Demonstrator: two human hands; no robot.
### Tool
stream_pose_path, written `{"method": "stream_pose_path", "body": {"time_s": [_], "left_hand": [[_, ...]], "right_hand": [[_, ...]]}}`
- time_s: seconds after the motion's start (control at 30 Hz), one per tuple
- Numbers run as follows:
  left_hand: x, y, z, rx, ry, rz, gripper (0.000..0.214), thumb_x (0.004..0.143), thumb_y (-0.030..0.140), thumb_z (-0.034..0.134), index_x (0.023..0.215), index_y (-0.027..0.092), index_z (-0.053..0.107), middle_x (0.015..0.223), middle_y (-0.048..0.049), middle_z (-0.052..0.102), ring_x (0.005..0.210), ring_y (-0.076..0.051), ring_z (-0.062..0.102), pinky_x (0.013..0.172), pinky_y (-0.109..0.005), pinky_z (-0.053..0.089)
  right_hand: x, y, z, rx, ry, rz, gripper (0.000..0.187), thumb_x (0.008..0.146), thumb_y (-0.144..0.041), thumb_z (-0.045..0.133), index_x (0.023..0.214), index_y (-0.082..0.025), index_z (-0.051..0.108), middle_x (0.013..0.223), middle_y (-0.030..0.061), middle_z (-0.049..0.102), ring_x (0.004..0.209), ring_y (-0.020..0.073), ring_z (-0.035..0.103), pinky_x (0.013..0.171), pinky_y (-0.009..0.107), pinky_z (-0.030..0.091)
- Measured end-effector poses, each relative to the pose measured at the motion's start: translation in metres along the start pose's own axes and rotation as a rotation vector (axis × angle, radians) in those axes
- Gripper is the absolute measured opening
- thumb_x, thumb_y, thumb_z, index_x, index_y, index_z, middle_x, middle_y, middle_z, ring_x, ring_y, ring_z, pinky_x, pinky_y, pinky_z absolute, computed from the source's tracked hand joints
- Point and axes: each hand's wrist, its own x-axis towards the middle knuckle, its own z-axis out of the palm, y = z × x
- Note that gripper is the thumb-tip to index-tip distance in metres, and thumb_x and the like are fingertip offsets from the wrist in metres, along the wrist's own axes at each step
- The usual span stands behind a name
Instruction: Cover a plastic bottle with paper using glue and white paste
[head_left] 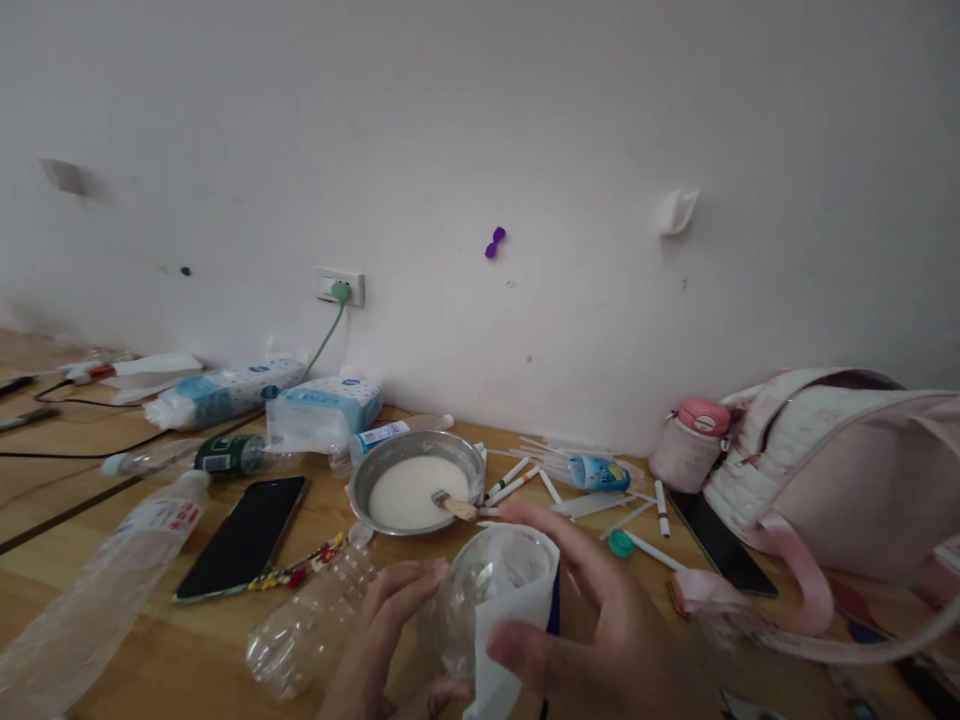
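A clear plastic bottle (456, 610), its round end toward the wall, is between my hands at the front of the table. White paper (501, 640) is wrapped over its right side and rim. My left hand (390, 640) curls around the bottle's left side. My right hand (600, 620) grips the paper against the bottle, thumb in front and fingers behind. A dark blue strip shows beside the paper under the right hand. Just beyond is a metal bowl (360, 490) of white liquid, with a wooden-handled brush (456, 506) resting on its rim.
On the left lie plastic bottles (112, 590), a black phone (244, 535) and tissue packs (322, 408). Markers (517, 483), straws and a green cap (620, 543) are scattered right of the bowl. A pink bag (832, 470), a small flask (688, 445) and another phone (724, 540) sit further right.
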Motion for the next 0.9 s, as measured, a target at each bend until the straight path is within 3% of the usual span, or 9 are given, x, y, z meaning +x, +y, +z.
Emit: {"method": "stream_pose_path", "body": {"time_s": [0.1,0.27,0.4,0.5,0.6,0.67,0.73,0.8,0.9], "left_hand": [[0.001,-0.001,-0.001,0.002,0.029,-0.022,0.049,0.077,0.042,0.06,0.123,0.034,0.044,0.109,-0.0046,0.053,0.102,-0.024,0.052,0.091,-0.03,0.044],[0.005,0.013,0.002,-0.262,0.065,-0.231,0.044,0.073,0.047,0.063,0.115,0.037,0.053,0.106,-0.0034,0.058,0.098,-0.026,0.055,0.088,-0.036,0.045],[0.008,0.018,0.007,-0.417,0.069,-0.369,0.042,0.07,0.051,0.065,0.109,0.038,0.059,0.101,-0.0006,0.062,0.096,-0.024,0.056,0.087,-0.031,0.044],[0.009,0.016,0.009,-0.628,0.087,-0.486,0.043,0.064,0.052,0.07,0.103,0.038,0.063,0.098,0.0009,0.065,0.097,-0.024,0.057,0.084,-0.03,0.046],[0.015,0.021,0.01,-0.898,0.124,-0.727,0.047,0.051,0.045,0.08,0.096,0.037,0.067,0.098,0.0016,0.069,0.097,-0.025,0.06,0.081,-0.03,0.049],[0.022,0.029,0.009,-1.015,0.168,-0.936,0.053,0.04,0.039,0.086,0.09,0.035,0.07,0.096,0.0004,0.072,0.097,-0.028,0.062,0.081,-0.032,0.051],[0.028,0.035,0.009,-1.071,0.222,-1.064,0.055,0.032,0.036,0.089,0.085,0.032,0.072,0.088,-0.0012,0.075,0.097,-0.031,0.063,0.079,-0.034,0.052],[0.031,0.039,0.009,-1.075,0.262,-1.087,0.055,0.03,0.036,0.089,0.082,0.03,0.073,0.083,-0.0026,0.076,0.097,-0.032,0.064,0.077,-0.035,0.053],[0.031,0.035,0.009,-1.038,0.257,-1.074,0.054,0.03,0.037,0.089,0.081,0.027,0.074,0.078,-0.0031,0.076,0.091,-0.031,0.067,0.071,-0.034,0.055]], "right_hand": [[-0.001,0.004,-0.005,0.005,0.051,-0.055,0.08,0.052,-0.051,0.073,0.125,-0.028,0.051,0.129,0.0071,0.054,0.122,0.03,0.044,0.099,0.046,0.037],[-0.001,-0.002,-0.004,-0.101,-0.002,0.06,0.052,0.059,-0.048,0.065,0.109,-0.031,0.062,0.118,0.0013,0.062,0.115,0.0274,0.051,0.1,0.048,0.034],[0.003,0.0,0.002,-0.073,0.06,0.078,0.058,0.059,-0.057,0.066,0.109,-0.029,0.062,0.119,0.0017,0.061,0.117,0.0276,0.049,0.102,0.047,0.034],[0.002,0.01,0.002,-0.029,0.077,0.019,0.057,0.071,-0.064,0.054,0.118,-0.031,0.055,0.126,-0.0007,0.057,0.121,0.0229,0.047,0.101,0.042,0.037],[-0.001,0.021,0.008,-0.286,0.221,-0.25,0.057,0.087,-0.059,0.033,0.136,-0.03,0.035,0.14,0.0015,0.042,0.13,0.0214,0.034,0.104,0.045,0.033],[-0.003,0.028,0.018,-0.573,0.307,-0.54,0.064,0.089,-0.058,0.019,0.143,-0.023,0.017,0.147,0.0043,0.028,0.134,0.0209,0.025,0.108,0.047,0.022],[-0.003,0.035,0.03,-0.822,0.307,-0.765,0.068,0.089,-0.057,0.005,0.144,-0.018,0.011,0.149,0.0032,0.023,0.135,0.0173,0.022,0.111,0.042,0.011],[0.0,0.042,0.04,-0.97,0.278,-0.852,0.069,0.089,-0.054,-0.002,0.143,-0.016,0.016,0.148,0.0003,0.024,0.135,0.0138,0.023,0.112,0.035,0.008],[0.006,0.048,0.043,-0.984,0.245,-0.87,0.073,0.088,-0.056,-0.003,0.141,-0.013,0.024,0.147,0.0013,0.026,0.135,0.0134,0.023,0.111,0.032,0.008]]}}
